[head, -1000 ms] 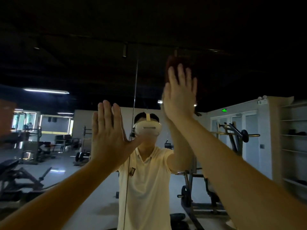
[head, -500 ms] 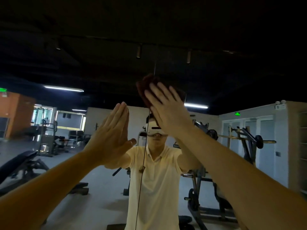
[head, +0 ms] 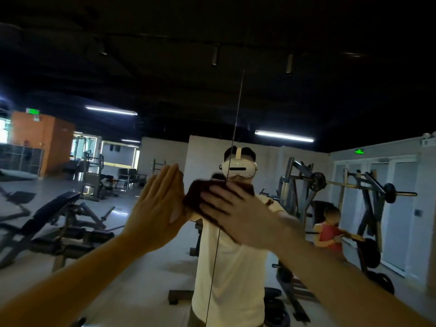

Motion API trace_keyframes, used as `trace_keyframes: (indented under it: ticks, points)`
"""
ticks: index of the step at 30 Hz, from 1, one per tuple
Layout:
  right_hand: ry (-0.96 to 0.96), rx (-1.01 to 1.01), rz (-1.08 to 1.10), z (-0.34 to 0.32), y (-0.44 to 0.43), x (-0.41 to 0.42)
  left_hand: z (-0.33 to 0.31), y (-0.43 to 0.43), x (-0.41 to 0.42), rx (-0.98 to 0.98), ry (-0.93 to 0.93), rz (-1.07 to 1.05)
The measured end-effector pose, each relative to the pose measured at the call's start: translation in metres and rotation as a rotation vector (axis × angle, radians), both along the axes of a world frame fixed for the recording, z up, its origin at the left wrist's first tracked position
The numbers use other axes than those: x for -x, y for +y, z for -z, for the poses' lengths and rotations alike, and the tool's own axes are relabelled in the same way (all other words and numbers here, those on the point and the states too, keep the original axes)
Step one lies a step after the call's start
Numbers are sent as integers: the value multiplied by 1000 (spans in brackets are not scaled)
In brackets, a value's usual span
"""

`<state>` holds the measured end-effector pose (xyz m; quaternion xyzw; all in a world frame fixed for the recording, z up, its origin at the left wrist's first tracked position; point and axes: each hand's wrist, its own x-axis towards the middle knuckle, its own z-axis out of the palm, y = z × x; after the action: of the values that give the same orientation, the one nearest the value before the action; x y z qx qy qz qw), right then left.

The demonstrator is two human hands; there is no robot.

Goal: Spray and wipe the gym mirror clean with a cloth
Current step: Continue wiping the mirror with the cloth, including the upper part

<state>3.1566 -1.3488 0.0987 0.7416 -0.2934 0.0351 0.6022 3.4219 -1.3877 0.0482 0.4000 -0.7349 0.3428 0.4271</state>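
R hand (head: 238, 218) lies spread flat on the cloth (head: 194, 197), fingers straight-ish and pointing left, pressing it onto the mirror (head: 306, 90); nothing is curled round it. The hand is blurred, so finer finger detail is unclear. The cloth is dark brownish-red and sits under the palm and fingers, w/ its left edge showing past the fingertips and an upper corner showing above the knuckles. It straddles the thin vertical seam (head: 236, 119) between two mirror panels, approx. mid-frame, at chest height of the reflection.

L hand (head: 160, 208) is just left of the cloth, released, fingers straight up and held together, palm toward the glass and apparently resting on it. Its thumb is next to the cloth's left edge; can't tell if they touch.

Behind the cloth, reflected: a person in a pale polo shirt (head: 231, 267) w/ a white headset (head: 238, 168). Further out in the reflection are an incline bench (head: 54, 206) at left, a barbell rack (head: 368, 192) at right w/ a seated person in a red top (head: 330, 232) near it, a strip light (head: 284, 136) on the dark ceiling and a green exit sign (head: 359, 151).
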Motion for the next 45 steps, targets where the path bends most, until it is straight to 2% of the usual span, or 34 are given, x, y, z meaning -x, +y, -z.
trace_keyframes:
  ticks: [1, 3, 5, 9, 12, 16, 18, 20, 22, 23, 27, 32, 37, 41, 45]
  points:
    - [-62, 28, 1, -22, -2, -2, 5, -3, 0, -7, -7, -37]
    - [-302, 125, 10, -65, -5, -12, 7, -8, 0, -22, -16, -88]
    - [-478, 182, 7, -84, -9, -28, 8, -10, -1, 6, -38, -109]
    - [-650, 182, -122, -45, -20, -53, 8, -10, -10, 2, -81, -73]
    - [-614, 109, -154, 12, -22, -55, 9, -7, -10, -32, -89, -72]
    - [-446, 26, -133, 92, -16, -52, 7, -1, -6, -86, -65, -54]
    - [-304, -42, -87, 124, -9, -43, 7, 1, -5, -84, -64, -57]
    - [-114, -90, -49, 135, -3, -28, 13, 5, -1, -105, -16, -43]
    - [18, -74, -51, 116, 0, -16, 31, 11, 4, -93, 40, -38]
    - [3, -42, -66, 97, 1, -14, 43, 13, 7, -78, 68, -28]
    - [-372, 105, -59, 27, 2, -16, 90, 19, 14, -117, 149, 22]
    - [-573, 143, -155, 73, -11, -37, 126, 24, 13, -140, 172, 25]
    - [-495, 55, -181, 147, -13, -32, 176, 26, 10, -190, 173, 16]
    - [-482, -19, -220, 201, -12, -32, 183, 24, 23, -185, 240, 54]
    - [-312, -144, -184, 264, -5, -21, 184, 23, 31, -186, 233, 14]
